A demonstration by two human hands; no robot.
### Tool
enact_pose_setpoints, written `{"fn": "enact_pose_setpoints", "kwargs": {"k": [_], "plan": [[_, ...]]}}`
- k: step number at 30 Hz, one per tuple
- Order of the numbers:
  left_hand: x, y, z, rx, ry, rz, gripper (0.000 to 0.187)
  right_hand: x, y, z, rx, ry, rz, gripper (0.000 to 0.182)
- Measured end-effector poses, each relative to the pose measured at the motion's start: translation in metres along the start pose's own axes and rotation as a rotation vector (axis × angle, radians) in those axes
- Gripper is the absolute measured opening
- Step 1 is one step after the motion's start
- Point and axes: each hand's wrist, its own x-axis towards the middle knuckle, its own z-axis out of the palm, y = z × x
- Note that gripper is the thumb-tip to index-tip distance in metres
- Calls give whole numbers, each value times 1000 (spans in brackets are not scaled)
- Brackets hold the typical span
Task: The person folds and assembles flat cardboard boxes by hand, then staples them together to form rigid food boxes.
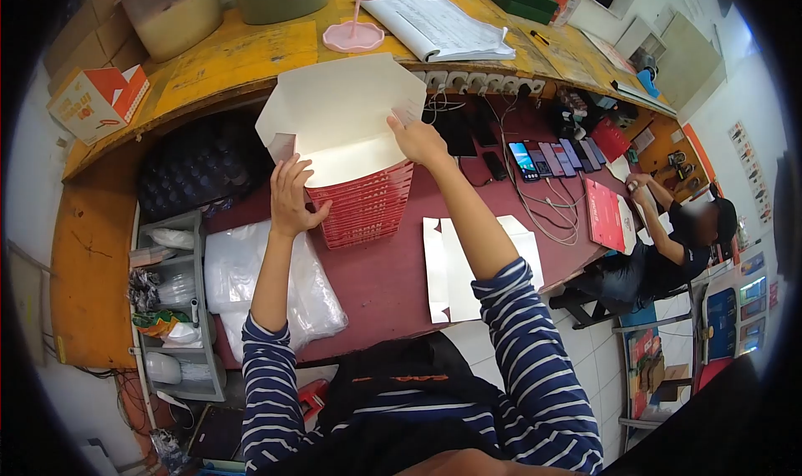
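A tall stack of nested red cardboard boxes [363,213] stands on the dark red table. The topmost cardboard box [338,100] is open, its white inside showing and its large back flap raised. My right hand [420,144] grips this box at its right side flap, thumb on the inner face. At the left front corner, my left hand [292,196] rests against the box and stack with fingers spread and thumb stretched across the front. A flat white cardboard blank [447,271] lies on the table beneath my right forearm.
Clear plastic bags [284,280] lie left of the stack, beside a grey drawer rack [180,309]. Phones [551,160] and cables lie to the right. A co-worker [668,242] sits at the right end near a red folded box [606,217]. A yellow shelf [276,45] runs behind.
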Motion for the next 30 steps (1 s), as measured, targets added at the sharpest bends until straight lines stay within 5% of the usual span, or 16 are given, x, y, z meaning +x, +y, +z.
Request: {"fn": "enact_pose_setpoints", "kwargs": {"k": [1,3,6,9,13,17,20,21,22,24,25,27,28,30], "plan": [[0,2,1,-8,-6,-1,56,-2,11,1,0,-3,9,50],[2,8,0,-14,22,-61,58,-13,51,11,469,89,-107,55],[5,11,3,-25,34,-105,62,-65,126,51,213,101,16,65],[8,15,5,-24,41,-144,61,-129,228,160,-303,-508,211,96],[-2,34,24,-8,138,-182,55,-196,221,178,-311,-343,296,73],[-16,80,38,-101,261,-248,38,-199,264,176,293,-139,172,30],[-39,147,46,-485,-123,-461,17,-202,226,102,280,27,176,19],[-61,175,54,-721,-493,-804,24,-210,201,73,404,136,148,20],[-110,189,86,-950,-972,-898,35,-218,182,51,527,248,121,21],[-108,220,77,-1789,-1515,-1520,43,-229,179,43,782,410,-18,22],[-97,232,74,-1791,-1523,-1507,43,-236,174,40,992,404,-25,23],[-74,250,64,-2538,-727,-1794,37,-248,166,34,1171,397,7,22],[-70,250,65,-2542,-737,-1786,37,-252,163,28,1353,376,31,22],[-58,246,66,-2306,-245,-1622,33,-259,171,14,1541,347,94,23]]}}
